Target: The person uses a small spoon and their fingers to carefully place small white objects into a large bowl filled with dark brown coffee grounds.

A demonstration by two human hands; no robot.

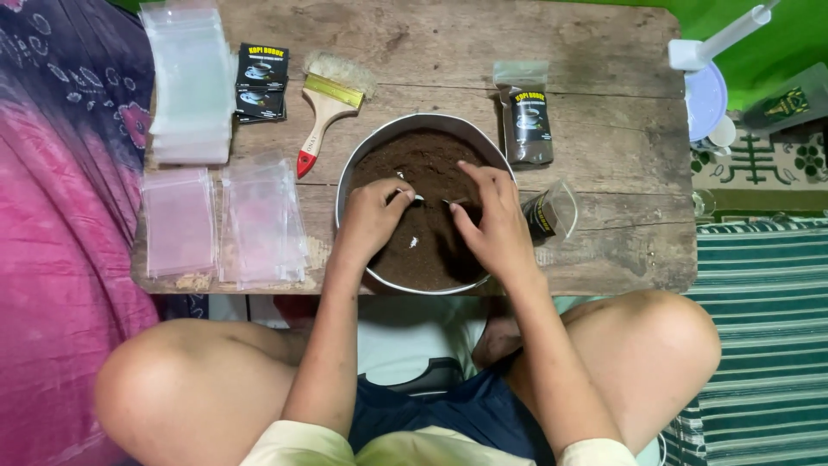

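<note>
The round metal basin of dark brown powder (427, 173) overhangs the near edge of the worn wooden table (604, 129); downward pressure could tip it, and loose powder could scatter. Left hand (373, 216) curls around a small spoon handle inside the basin. Right hand (492, 226) is half-closed over the powder, its contents hidden. A filled clear pouch (527, 116) lies right of the basin; a wooden-handled bristle brush (326, 108) lies left.
</note>
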